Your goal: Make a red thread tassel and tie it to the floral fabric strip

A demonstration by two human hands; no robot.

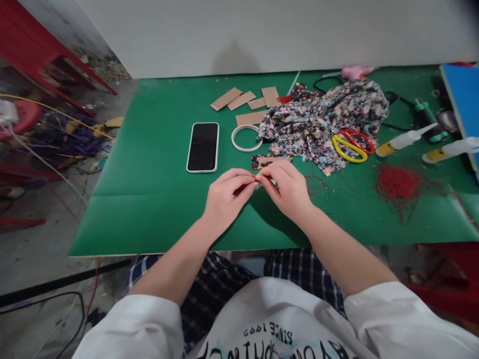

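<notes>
My left hand and my right hand meet over the front of the green table, fingertips pinched close together. Between them shows a bit of red thread, and both hands grip it; its ends are mostly hidden by the fingers. More red thread trails loosely on the table to the right of my right hand. Just beyond the fingers lies a cardboard strip partly covered in floral fabric. A roll of white tape rests behind it, next to crumpled floral cloth.
A phone lies left of the tape. Cardboard pieces are at the back. Scissors with red and yellow handles rest on the cloth. Two glue bottles and a tangle of red thread are at right on the green table.
</notes>
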